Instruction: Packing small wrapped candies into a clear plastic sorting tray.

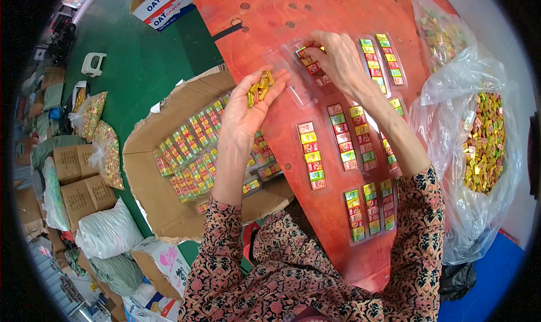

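head view: left hand (248, 105) cups a small stock of wrapped candies (260, 87) palm-up, grip loosely closed, feeding the right hand (335, 57), whose fingertips pinch one candy into the clear tray (304, 68) at twelve o'clock on the red worktop (270, 18).

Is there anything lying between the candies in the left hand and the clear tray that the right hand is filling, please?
Nothing visible does. The left hand holds small wrapped candies just beside the clear plastic tray on the red table. Only bare tabletop shows between them, and the right hand rests on the tray's far part.
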Action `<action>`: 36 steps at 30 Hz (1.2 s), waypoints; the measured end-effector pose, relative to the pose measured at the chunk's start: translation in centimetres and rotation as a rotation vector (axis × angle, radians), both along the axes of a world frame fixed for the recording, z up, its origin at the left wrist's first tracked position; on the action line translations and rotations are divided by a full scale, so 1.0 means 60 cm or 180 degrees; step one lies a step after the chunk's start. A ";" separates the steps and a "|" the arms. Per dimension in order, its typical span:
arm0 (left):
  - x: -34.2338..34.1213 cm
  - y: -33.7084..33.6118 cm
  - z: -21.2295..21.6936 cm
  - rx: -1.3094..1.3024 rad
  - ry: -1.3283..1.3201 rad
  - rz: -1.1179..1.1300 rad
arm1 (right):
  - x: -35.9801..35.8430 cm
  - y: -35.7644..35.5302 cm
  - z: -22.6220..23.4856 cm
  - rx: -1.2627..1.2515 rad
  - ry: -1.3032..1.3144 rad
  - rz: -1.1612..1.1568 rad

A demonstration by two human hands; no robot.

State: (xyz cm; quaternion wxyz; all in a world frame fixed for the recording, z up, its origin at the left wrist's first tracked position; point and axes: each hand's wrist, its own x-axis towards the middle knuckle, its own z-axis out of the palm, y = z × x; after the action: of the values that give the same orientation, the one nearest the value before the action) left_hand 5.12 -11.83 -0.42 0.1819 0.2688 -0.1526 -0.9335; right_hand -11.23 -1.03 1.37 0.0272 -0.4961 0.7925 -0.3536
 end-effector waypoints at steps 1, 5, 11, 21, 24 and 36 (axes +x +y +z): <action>0.000 0.000 -0.001 0.0012 0.0022 -0.0002 | 0.000 0.001 -0.001 0.0076 0.0059 -0.0014; 0.004 -0.002 0.001 0.0108 0.0067 0.0010 | -0.001 0.009 -0.002 -0.0026 0.0047 0.0214; -0.001 0.003 0.003 -0.0006 -0.0001 0.0035 | -0.009 0.014 -0.013 0.0036 0.0010 0.0062; 0.000 0.000 -0.003 -0.0087 0.0052 -0.0072 | 0.000 0.011 -0.023 0.0003 0.0347 -0.0070; -0.003 -0.001 -0.005 -0.0133 0.0077 -0.0136 | -0.005 0.011 -0.027 -0.0010 0.0377 0.0022; -0.001 -0.001 -0.002 0.0022 0.0169 -0.0096 | -0.014 0.047 0.009 0.0137 0.0011 0.0325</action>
State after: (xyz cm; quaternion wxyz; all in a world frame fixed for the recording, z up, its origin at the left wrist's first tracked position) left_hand 5.07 -11.87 -0.53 0.1710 0.2422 -0.1485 -0.9434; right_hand -12.09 1.76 1.90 0.0545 -0.5358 0.7736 -0.3338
